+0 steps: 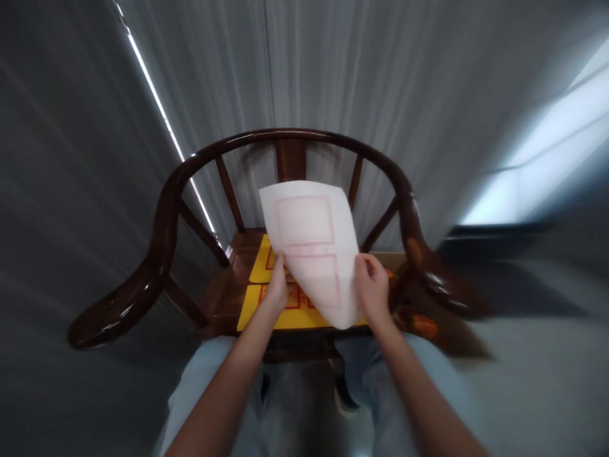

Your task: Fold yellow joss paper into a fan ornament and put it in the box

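Between my hands a white sheet of paper (308,222) is held up, slightly curled, with two pinkish-red rectangular frames showing faintly on it. My left hand (278,284) pinches its left edge, and my right hand (373,285) grips its right edge with curled fingers. Below the sheet, yellow papers (271,319) with red-framed prints lie on the seat of a dark wooden chair (238,254). The white sheet hides part of them.
The chair's curved back rail (290,134) and armrests surround the seat. A grey curtain-like wall (314,76) stands behind. Right of the chair, a brown box (447,339) with orange items sits low, blurred. My knees are close to the seat's front edge.
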Demonstrator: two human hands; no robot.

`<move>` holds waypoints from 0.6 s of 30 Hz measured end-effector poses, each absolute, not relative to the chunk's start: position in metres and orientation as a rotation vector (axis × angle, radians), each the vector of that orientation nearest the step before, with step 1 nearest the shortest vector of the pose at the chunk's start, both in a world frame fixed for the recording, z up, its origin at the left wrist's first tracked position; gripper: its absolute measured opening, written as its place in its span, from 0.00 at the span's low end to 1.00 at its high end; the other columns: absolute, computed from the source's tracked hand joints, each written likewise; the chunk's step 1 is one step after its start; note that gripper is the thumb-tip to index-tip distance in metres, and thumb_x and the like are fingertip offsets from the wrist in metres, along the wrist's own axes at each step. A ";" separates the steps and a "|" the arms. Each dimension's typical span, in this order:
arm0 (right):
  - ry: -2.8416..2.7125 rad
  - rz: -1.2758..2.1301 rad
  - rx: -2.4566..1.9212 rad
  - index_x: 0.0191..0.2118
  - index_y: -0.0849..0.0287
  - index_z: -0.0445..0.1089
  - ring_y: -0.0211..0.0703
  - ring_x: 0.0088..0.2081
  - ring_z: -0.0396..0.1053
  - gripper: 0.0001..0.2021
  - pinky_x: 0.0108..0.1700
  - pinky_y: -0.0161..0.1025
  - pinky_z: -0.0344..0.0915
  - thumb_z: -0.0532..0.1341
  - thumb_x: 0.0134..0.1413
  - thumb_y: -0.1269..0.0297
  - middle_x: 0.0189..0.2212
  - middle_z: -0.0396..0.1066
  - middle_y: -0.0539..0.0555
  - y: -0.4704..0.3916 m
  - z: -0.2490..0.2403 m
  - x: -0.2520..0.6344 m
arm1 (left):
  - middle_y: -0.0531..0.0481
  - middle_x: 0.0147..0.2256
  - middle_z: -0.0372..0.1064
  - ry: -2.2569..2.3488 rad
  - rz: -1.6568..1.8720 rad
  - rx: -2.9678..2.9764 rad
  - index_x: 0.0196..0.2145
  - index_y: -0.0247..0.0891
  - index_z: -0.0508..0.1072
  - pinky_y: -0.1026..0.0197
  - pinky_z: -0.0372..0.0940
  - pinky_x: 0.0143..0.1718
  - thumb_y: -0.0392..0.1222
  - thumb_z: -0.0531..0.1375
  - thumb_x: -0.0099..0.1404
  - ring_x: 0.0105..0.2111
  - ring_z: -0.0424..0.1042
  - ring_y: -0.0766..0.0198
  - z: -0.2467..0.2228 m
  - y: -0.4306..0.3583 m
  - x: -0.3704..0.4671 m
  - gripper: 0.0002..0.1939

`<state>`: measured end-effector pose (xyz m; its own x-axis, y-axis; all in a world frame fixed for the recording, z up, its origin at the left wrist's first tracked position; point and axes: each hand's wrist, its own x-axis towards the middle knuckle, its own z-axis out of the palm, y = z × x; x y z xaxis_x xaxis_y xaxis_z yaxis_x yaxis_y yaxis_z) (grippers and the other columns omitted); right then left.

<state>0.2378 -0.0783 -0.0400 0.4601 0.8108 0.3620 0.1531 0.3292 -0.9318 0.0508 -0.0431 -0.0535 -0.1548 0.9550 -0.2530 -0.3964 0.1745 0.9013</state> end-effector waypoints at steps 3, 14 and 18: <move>-0.899 0.574 -1.219 0.33 0.60 0.72 0.42 0.32 0.67 0.10 0.36 0.36 0.63 0.59 0.51 0.58 0.28 0.71 0.50 -0.076 -0.046 0.252 | 0.44 0.46 0.75 1.106 1.317 0.910 0.50 0.42 0.73 0.59 0.69 0.37 0.53 0.65 0.59 0.43 0.74 0.54 -0.043 -0.050 0.040 0.23; -0.817 1.410 -1.456 0.32 0.60 0.72 0.37 0.20 0.64 0.12 0.20 0.32 0.57 0.68 0.41 0.60 0.19 0.69 0.47 -0.089 -0.079 0.279 | 0.44 0.32 0.78 1.444 0.841 1.317 0.33 0.34 0.80 0.53 0.69 0.38 0.38 0.66 0.51 0.36 0.76 0.48 -0.067 -0.052 0.012 0.10; -0.709 1.482 -1.255 0.31 0.60 0.74 0.47 0.27 0.73 0.10 0.31 0.41 0.70 0.69 0.41 0.62 0.27 0.77 0.55 -0.097 -0.074 0.285 | 0.42 0.38 0.78 1.311 0.925 1.283 0.37 0.33 0.79 0.52 0.69 0.40 0.42 0.68 0.49 0.38 0.76 0.47 -0.063 -0.054 0.010 0.17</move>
